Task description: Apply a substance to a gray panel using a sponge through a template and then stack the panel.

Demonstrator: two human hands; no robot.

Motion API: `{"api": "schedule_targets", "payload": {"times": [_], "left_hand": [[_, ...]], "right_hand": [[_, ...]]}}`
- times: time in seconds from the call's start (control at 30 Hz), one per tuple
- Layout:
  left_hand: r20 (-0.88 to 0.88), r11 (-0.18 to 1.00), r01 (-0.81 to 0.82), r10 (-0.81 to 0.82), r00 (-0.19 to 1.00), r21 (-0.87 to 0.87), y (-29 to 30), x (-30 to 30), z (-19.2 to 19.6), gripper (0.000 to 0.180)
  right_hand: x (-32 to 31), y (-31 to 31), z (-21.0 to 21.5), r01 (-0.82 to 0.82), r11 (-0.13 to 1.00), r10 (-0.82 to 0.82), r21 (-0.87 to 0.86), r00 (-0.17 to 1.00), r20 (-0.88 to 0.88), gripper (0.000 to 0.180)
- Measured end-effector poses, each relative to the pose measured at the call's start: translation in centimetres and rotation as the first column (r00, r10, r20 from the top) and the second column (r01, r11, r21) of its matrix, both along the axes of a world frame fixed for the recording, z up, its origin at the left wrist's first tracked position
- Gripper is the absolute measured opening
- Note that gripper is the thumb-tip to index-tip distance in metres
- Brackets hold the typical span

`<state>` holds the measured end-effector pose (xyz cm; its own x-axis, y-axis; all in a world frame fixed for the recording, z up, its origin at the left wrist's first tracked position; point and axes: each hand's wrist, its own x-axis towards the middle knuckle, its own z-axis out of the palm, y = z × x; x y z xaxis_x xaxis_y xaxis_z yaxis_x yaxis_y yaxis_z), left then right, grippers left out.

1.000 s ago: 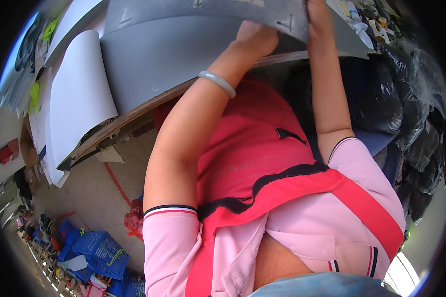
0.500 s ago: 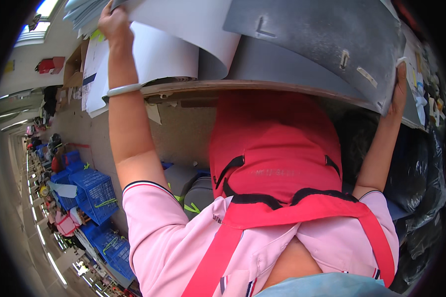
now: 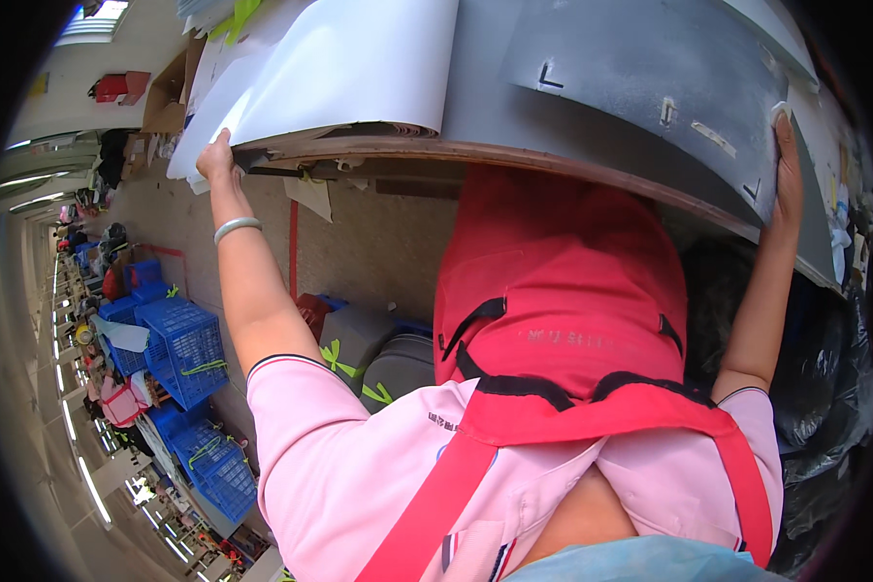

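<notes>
My left hand (image 3: 219,160) is closed on the near left corner of a large white sheet (image 3: 339,73), which curls up off the table's front edge. Beside it on the right lies a smooth grey sheet (image 3: 490,97). A grey board (image 3: 621,73) with black corner marks and small taped strips lies over this on the right. At that board's right edge my right hand (image 3: 788,179) is closed, the thumb on the top face and the fingers partly hidden.
The wooden table edge (image 3: 514,155) runs in front of my red apron. Blue plastic crates (image 3: 179,349) stand on the floor at left, with grey bins (image 3: 403,364) closer in. Black plastic bags (image 3: 810,388) lie at right. A cardboard box (image 3: 170,92) is at the far left.
My left hand has come down and nearer from the far left, leaving the raised sheet there and taking the white sheet's near corner. My right hand stays at the grey board's edge.
</notes>
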<state>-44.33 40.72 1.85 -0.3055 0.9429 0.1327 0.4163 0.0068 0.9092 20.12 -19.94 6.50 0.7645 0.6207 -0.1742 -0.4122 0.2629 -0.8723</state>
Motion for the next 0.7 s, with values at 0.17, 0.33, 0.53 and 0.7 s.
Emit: {"api": "schedule_targets", "payload": {"times": [0.17,0.33,0.53,0.7], "left_hand": [[-0.475,0.950,-0.306,0.241,0.846,-0.062,0.3,-0.3,-0.5,0.087],[-0.514,0.858,0.364,-0.141,0.846,0.363,-10.9,12.1,7.8,0.055],[-0.559,0.196,0.965,-0.788,0.259,0.172,-31.7,26.9,8.0,0.013],[-0.707,0.145,0.984,-0.706,0.032,-0.100,-34.8,30.8,5.6,0.027]], "right_hand": [[2.5,1.3,-2.2,-0.058,0.910,0.190,-0.411,0.939,0.286,0.034],[2.8,0.1,-2.9,0.093,0.801,0.352,-0.591,0.725,0.592,0.031],[0.9,2.1,-0.3,0.187,0.717,0.336,-0.671,0.751,0.568,0.020],[1.2,3.0,-0.4,0.242,0.639,0.429,-0.730,0.676,0.599,0.027]]}}
